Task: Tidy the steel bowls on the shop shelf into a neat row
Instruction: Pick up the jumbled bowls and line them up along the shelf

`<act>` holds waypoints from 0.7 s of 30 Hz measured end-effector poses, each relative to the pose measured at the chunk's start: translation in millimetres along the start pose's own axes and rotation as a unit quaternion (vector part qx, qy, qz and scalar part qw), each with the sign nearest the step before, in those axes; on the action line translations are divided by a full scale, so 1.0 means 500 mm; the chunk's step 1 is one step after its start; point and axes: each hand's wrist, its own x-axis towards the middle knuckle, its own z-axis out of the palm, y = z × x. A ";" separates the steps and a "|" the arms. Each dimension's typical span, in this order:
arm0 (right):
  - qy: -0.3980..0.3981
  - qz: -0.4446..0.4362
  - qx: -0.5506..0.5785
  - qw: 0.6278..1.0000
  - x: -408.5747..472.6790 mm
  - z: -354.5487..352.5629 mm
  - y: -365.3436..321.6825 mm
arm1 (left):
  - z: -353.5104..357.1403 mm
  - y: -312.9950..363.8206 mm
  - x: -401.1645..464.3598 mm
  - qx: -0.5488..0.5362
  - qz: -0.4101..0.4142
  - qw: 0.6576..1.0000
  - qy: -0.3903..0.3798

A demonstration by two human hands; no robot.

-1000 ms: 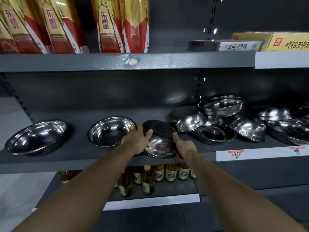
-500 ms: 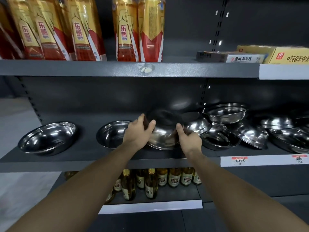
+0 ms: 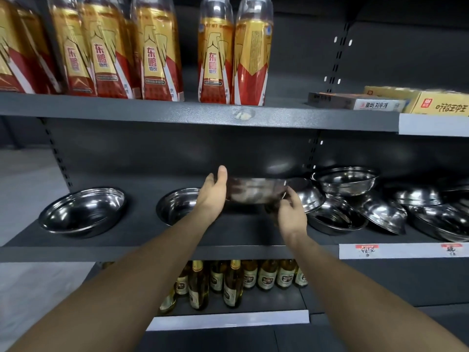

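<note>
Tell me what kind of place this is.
Most likely a small shop or general store. Dark metal display shelving carries price tags on its front edge, with rows of identical bottled drinks above, loose steel bowls in the middle and more bottles below.

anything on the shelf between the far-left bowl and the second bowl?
Nothing: in the head view the stretch of middle shelf between the far-left bowl and the second bowl is bare.
</note>
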 end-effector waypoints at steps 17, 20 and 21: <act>0.000 0.156 0.044 0.987 0.003 -0.025 -0.007 | -0.014 -0.047 0.001 0.224 0.078 0.969 -0.073; 0.011 0.150 0.043 0.988 0.006 -0.020 -0.014 | -0.037 -0.044 0.012 0.284 0.087 0.952 -0.075; 0.016 0.151 0.046 0.987 0.008 -0.017 -0.017 | -0.051 -0.042 0.016 0.322 0.095 0.939 -0.068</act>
